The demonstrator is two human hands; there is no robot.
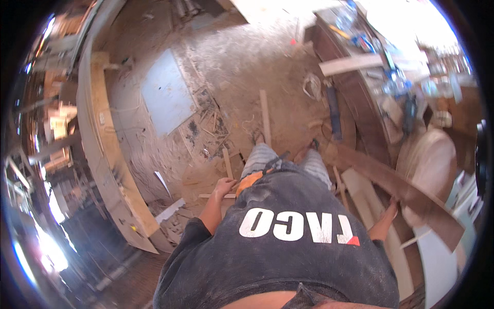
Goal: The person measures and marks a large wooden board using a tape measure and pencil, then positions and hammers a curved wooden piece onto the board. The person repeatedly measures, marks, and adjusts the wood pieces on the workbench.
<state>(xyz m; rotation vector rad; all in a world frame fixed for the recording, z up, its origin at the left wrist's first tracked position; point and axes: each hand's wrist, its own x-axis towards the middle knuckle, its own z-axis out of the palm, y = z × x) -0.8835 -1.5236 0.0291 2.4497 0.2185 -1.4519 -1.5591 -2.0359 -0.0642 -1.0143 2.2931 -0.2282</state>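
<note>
My right hand (393,208) is closed on the lower edge of a long, curved-looking brown board (411,193). The board slants from beside my right leg toward the far right; the fingers behind it are partly hidden. My left hand (225,186) hangs by my left hip, loosely curled, with nothing visible in it. Right beside it is an orange item (250,182) at my waist, its kind unclear. A short wooden strip (227,163) shows just past that hand.
A brown workbench (350,85) with bottles and tools stands ahead right. A pale panel (169,92) lies on the dusty floor ahead left, near scraps. A long wooden frame (116,170) runs along the left. Pale boards (378,221) lean by my right side; a narrow plank (265,116) lies ahead.
</note>
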